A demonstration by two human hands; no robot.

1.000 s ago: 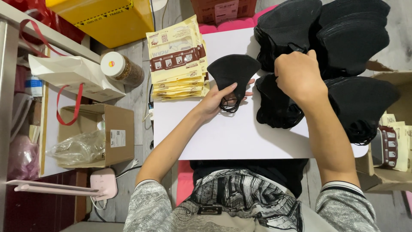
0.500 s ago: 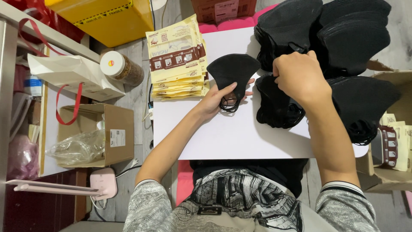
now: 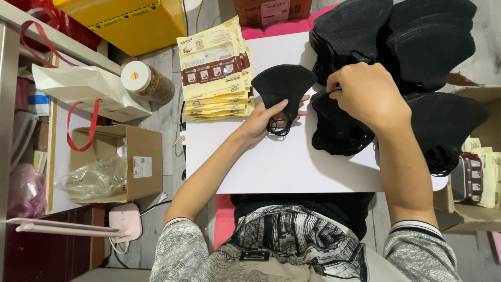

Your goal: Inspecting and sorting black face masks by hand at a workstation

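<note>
My left hand [image 3: 262,121] rests on the white table [image 3: 282,167] and holds a folded black face mask [image 3: 284,86] by its lower end, thumb on top, ear loops bunched under the fingers. My right hand [image 3: 368,95] is closed over a stack of black masks [image 3: 334,130] just to the right, pinching a thin black ear loop at the stack's top edge. More piles of black masks [image 3: 412,36] lie behind and to the right of that hand. A stack of cream and brown packets [image 3: 214,70] sits left of the held mask.
A yellow box [image 3: 130,21] and a lidded jar [image 3: 143,81] stand on the floor at the far left. A white bag with red handles [image 3: 86,89] and an open cardboard box [image 3: 122,162] holding clear plastic lie below them. Another carton with packets [image 3: 477,172] is at the right.
My right hand has slid down and left from the back piles onto the nearer stack of masks. The left hand and its mask have stayed in place.
</note>
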